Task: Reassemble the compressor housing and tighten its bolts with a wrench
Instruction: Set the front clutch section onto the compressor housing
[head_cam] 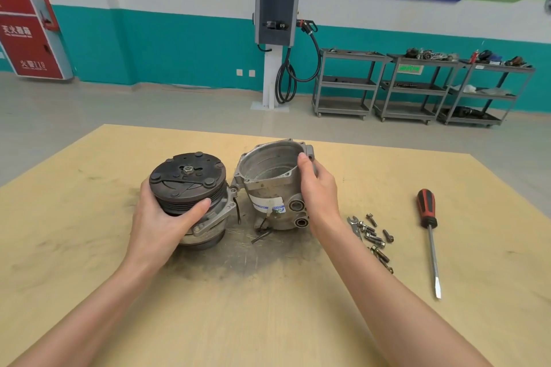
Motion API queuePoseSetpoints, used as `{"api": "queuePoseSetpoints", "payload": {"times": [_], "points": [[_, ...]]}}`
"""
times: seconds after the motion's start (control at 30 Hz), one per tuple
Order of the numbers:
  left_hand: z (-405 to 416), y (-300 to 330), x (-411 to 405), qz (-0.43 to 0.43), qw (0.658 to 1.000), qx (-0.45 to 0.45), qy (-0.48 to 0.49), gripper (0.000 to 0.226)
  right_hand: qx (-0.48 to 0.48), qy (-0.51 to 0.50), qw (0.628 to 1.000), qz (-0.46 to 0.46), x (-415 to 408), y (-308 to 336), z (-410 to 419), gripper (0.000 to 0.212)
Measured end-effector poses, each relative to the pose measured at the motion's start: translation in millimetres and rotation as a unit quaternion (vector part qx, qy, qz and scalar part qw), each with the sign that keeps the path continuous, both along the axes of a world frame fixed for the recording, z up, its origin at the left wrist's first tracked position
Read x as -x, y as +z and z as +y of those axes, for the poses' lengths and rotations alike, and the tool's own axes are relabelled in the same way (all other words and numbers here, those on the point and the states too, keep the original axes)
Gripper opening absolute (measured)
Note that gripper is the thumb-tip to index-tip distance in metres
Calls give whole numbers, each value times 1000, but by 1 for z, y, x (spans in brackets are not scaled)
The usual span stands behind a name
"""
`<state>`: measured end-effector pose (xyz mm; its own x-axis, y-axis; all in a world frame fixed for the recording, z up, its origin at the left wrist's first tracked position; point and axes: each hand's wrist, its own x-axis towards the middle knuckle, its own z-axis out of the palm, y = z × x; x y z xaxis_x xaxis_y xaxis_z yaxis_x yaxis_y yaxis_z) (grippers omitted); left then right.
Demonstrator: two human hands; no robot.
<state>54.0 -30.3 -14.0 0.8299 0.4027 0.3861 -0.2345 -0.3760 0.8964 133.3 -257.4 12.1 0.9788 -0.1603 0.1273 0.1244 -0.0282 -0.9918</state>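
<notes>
On the counter (89, 232) the left hand (161, 223) wraps its fingers around the clutch pulley half (187, 182); the right hand (319, 191) grips the open housing shell (268, 176) just beside it. Bolts (372, 235) and wrench (354, 225) lie near, right.

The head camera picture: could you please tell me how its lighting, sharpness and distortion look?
Head view: even, soft light, with only faint shadows under the grey aluminium housing shell and black pulley half; both are sharp; wide-angle bending curves the plywood tabletop's edges and tilts the red cabinet; no strong glare.
</notes>
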Motion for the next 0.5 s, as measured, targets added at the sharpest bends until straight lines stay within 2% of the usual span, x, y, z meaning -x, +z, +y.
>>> {"api": "queuePoseSetpoints", "payload": {"times": [0.5], "points": [[-33,-3,-23,22,998,5,-56,79,-59,-45,997,-11,-9,-8,-37,34]]}}
